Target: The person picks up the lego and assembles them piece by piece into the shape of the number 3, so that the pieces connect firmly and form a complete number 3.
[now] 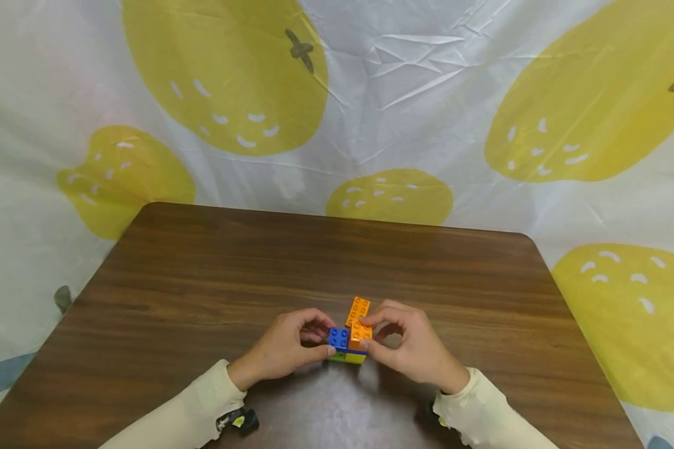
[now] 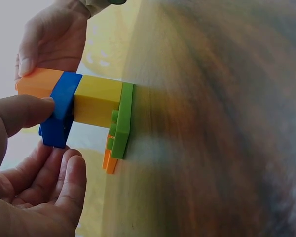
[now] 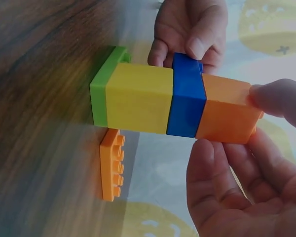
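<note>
Orange toy building brick (image 1: 361,333) at the top of a small studded stack, beside a blue brick's exposed end (image 1: 338,338). Head view: stack stands on the wood-grain table (image 1: 230,262), between the two hands. Left hand (image 1: 289,343) at the blue brick, thumb on its near side; right hand (image 1: 412,343) at the orange brick, thumb near, finger far.

Left wrist view: left thumb and fingertips pinch the blue brick across opposite sides. Below the blue sits a yellow brick (image 2: 96,101), then a green base plate (image 2: 124,123) down on the table. Blue overhangs the yellow — likely the weak spot if pushed down hard there.

Right wrist view: right thumb and fingers grasp the orange brick, which meets the blue face to face. Orange flat plate (image 3: 108,165) lies outside the grasp, near the green one; whether they touch, cannot tell.

Handling, by judgement: hard plastic, light, stiff, smooth-sided but not fragile — best held by opposite flat walls, clear of the studs, with the base steadied.
</note>
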`<state>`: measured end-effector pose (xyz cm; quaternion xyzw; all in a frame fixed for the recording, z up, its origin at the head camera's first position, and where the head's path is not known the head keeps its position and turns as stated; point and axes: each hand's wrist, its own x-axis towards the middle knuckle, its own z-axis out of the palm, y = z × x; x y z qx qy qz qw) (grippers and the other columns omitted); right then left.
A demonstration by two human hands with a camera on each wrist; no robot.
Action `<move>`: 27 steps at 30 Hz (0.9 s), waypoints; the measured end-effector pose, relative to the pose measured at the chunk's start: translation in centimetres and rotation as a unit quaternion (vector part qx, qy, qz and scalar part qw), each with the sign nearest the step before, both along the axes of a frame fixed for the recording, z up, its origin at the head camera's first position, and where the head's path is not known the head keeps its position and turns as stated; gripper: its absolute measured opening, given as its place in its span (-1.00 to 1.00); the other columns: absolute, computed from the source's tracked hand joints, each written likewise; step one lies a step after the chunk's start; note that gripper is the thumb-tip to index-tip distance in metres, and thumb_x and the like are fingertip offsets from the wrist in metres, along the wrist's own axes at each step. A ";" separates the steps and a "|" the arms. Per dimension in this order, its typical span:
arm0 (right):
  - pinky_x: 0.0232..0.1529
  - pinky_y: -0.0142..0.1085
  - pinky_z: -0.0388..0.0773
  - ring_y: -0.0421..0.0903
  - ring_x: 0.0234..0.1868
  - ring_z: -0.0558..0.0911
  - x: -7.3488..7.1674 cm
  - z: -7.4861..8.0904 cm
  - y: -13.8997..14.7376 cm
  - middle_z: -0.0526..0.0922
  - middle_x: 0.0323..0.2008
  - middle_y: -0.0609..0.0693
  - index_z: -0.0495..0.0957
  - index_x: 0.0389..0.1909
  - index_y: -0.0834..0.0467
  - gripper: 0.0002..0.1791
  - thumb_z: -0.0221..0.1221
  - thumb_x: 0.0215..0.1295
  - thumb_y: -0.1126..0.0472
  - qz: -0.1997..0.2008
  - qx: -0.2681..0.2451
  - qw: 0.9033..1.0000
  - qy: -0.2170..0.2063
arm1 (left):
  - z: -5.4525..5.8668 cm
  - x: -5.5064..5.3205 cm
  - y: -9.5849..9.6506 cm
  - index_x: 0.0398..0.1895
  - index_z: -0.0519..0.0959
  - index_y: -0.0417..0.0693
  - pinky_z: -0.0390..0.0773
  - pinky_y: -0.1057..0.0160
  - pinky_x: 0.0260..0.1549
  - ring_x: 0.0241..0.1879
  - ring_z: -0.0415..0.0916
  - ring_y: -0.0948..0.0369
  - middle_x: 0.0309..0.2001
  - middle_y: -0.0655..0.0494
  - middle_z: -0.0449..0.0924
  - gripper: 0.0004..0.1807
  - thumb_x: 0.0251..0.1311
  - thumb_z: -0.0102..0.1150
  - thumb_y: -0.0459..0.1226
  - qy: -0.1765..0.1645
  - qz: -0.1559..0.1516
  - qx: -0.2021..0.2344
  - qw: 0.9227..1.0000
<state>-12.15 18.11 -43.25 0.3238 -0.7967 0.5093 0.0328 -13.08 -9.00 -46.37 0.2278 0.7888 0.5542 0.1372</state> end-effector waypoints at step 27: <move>-0.14 -0.27 0.77 -0.21 -0.16 0.73 -1.0 0.0 0.8 0.77 -0.13 -0.10 0.75 -0.02 0.05 -0.78 0.37 0.36 0.33 0.004 0.023 1.000 0.010 | -0.2 0.0 0.0 0.05 0.66 -0.12 0.74 0.27 0.03 -0.04 0.69 0.17 0.01 0.00 0.72 -0.62 0.22 0.53 -0.23 0.003 0.005 -0.006 1.000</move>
